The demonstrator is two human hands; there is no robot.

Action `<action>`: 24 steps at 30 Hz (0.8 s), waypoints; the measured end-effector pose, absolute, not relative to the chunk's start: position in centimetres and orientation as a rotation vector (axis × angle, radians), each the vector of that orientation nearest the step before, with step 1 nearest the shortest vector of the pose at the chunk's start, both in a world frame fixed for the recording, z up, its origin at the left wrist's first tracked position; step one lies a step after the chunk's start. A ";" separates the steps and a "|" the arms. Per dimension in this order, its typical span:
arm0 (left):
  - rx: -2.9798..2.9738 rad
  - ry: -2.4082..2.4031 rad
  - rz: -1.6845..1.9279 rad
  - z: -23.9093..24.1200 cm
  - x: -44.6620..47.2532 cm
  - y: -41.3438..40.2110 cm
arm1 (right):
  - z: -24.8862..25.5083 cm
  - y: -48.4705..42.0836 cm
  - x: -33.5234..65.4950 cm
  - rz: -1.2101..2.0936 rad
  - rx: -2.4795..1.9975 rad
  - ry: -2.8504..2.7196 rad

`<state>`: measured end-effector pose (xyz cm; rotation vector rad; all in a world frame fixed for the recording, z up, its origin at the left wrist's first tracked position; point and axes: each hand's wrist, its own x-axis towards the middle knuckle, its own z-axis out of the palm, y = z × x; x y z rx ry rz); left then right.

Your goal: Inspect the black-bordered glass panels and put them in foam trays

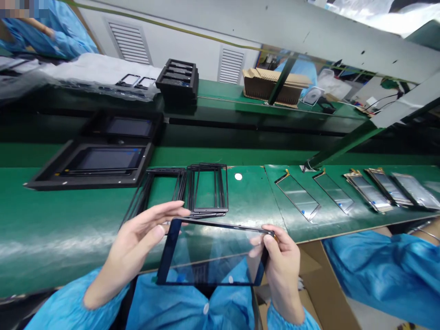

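A glass touch panel (213, 254) with a black border is tilted in front of my chest, over the bench's near edge. My right hand (283, 256) pinches its upper right corner between thumb and fingers. At the upper left corner is my left hand (142, 238), its fingers stretched out and the thumb apart; whether it touches the edge I cannot tell. Just beyond the panel lie thin black frames (227, 188) in an overlapping pile. More black frames (165, 172) are stacked to the left, partly hidden by my left hand.
On the left, a black tray (147, 158) holds dark screens. Several glass panels (297, 195) lie in a row on the right of the green bench (247, 201). A shelf behind carries black trays (178, 75) and a cardboard divider box (275, 87). A co-worker's blue sleeve (385, 270) is at right.
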<state>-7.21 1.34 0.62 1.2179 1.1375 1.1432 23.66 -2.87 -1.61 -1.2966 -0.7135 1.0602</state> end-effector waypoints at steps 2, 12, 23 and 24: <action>1.118 1.075 1.153 0.6 -6.3 1.1 | -1.7 -2.8 23.5 1.045 -1.307 -0.683; 1.690 1.210 1.078 0.3 -5.8 1.1 | -1.2 -2.0 23.6 1.152 -1.325 -0.942; 2.285 0.985 0.656 0.4 -3.7 2.7 | -0.6 -1.6 22.5 1.180 -1.354 -1.066; 2.280 0.983 0.672 0.5 -4.0 2.9 | -0.8 -1.5 22.7 1.199 -1.351 -1.060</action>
